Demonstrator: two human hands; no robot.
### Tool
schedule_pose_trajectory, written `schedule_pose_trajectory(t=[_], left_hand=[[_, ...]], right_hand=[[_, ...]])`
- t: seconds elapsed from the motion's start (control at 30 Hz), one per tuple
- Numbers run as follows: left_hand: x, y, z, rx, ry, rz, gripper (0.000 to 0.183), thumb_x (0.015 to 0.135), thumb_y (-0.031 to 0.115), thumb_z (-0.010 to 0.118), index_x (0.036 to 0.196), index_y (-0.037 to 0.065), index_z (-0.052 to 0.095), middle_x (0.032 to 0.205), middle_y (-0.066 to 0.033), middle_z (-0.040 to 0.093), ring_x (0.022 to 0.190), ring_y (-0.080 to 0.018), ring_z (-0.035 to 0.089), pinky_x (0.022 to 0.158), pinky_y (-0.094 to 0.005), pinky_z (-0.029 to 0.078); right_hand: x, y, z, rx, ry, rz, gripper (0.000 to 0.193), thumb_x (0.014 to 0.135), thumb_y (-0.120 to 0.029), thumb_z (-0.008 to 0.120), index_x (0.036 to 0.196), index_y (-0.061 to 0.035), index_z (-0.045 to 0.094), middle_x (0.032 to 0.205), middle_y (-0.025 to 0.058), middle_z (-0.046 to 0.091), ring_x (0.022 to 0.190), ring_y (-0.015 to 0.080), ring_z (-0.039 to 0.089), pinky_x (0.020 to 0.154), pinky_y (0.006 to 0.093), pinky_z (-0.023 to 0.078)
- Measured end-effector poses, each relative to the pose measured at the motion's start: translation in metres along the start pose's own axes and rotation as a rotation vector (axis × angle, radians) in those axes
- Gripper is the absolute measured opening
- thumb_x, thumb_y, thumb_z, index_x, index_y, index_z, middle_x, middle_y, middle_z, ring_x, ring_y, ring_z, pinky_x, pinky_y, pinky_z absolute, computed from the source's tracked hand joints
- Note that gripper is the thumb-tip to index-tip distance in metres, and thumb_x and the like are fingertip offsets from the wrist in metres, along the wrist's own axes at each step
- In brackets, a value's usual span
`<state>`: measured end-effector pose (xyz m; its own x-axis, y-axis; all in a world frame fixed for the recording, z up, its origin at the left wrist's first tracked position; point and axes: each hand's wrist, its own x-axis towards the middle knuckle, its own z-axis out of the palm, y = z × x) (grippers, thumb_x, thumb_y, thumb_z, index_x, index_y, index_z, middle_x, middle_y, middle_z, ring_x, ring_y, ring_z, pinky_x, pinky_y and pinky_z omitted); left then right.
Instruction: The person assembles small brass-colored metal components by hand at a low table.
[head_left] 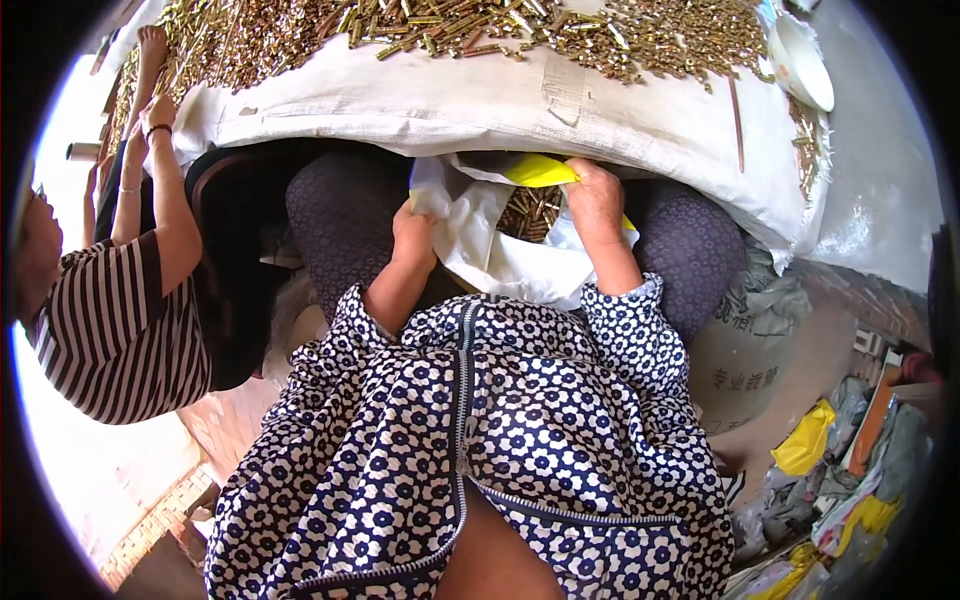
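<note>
A white plastic bag (470, 235) with a yellow patch on its rim hangs open between my knees, below the table's near edge. Inside it lie many small brass-coloured metal pieces (530, 212), like bolts or sleeve anchors. My left hand (413, 236) is closed on the bag's left rim. On the other side, my right hand (597, 198) pinches the rim by the yellow part. Between them the bag's mouth is spread apart. The fingertips of both hands are partly hidden by the plastic.
A table covered with white woven sheeting (390, 105) bears heaps of brass-coloured metal parts (470, 25). A white bowl (800, 62) tilts at its right end. To my left sits a person in a striped shirt (120, 330), hands at the heap. Crumpled bags (805, 440) lie at lower right.
</note>
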<state>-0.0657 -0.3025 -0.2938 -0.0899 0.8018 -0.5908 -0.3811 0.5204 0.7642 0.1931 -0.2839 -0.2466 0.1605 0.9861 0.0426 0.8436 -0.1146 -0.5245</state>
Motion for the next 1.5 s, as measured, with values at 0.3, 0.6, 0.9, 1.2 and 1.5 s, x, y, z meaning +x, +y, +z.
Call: schedule_pose_trajectory(t=[0.3,0.6,0.9,1.2,1.5], left_hand=[[-0.019,0.043,-0.007,0.176,-0.044,0.255,0.029,0.077,-0.013,0.042,0.093,0.003,0.060,0.081,0.0015,0.057,0.070,-0.0087,0.052,0.062,-0.0211,0.042],[-0.052,0.113,-0.003,0.165,-0.080,0.529,0.027,0.075,-0.012,0.038,0.087,0.001,0.058,0.079,0.0026,0.056,0.068,-0.0055,0.048,0.061,-0.0180,0.039],[-0.079,0.170,0.006,0.579,0.084,0.855,0.021,0.075,-0.014,0.043,0.080,0.001,0.056,0.073,0.0045,0.050,0.067,-0.0050,0.045,0.059,-0.0177,0.037],[-0.069,0.191,-0.042,0.299,0.087,0.857,0.015,0.084,-0.009,0.047,0.079,0.003,0.056,0.070,-0.0003,0.055,0.059,-0.0052,0.048,0.053,-0.0182,0.039],[-0.033,0.181,-0.029,0.588,0.027,0.787,0.019,0.073,-0.014,0.049,0.070,0.005,0.049,0.068,0.0055,0.044,0.065,-0.0044,0.042,0.057,-0.0188,0.035]], right_hand=[[-0.019,-0.032,-0.040,0.293,0.124,-0.052,0.015,0.078,0.000,0.060,0.091,-0.0033,0.065,0.077,0.0147,0.065,0.071,0.0191,0.065,0.066,0.0294,0.048],[-0.023,-0.036,-0.084,0.795,0.206,0.070,0.017,0.085,-0.005,0.055,0.097,0.0046,0.064,0.083,-0.0010,0.061,0.074,0.0057,0.052,0.068,0.0196,0.041],[-0.067,-0.055,-0.124,0.788,0.210,0.077,0.011,0.086,-0.003,0.055,0.092,0.0036,0.062,0.076,0.0015,0.059,0.073,0.0073,0.054,0.069,0.0222,0.044],[-0.084,-0.052,-0.144,1.075,0.342,0.153,0.015,0.084,0.001,0.054,0.096,0.0063,0.062,0.088,0.0055,0.064,0.080,0.0119,0.059,0.076,0.0236,0.047],[-0.093,-0.035,-0.087,0.758,0.006,0.143,0.027,0.079,0.005,0.042,0.096,0.0042,0.062,0.087,0.0031,0.062,0.079,0.0086,0.056,0.073,0.0218,0.045]])
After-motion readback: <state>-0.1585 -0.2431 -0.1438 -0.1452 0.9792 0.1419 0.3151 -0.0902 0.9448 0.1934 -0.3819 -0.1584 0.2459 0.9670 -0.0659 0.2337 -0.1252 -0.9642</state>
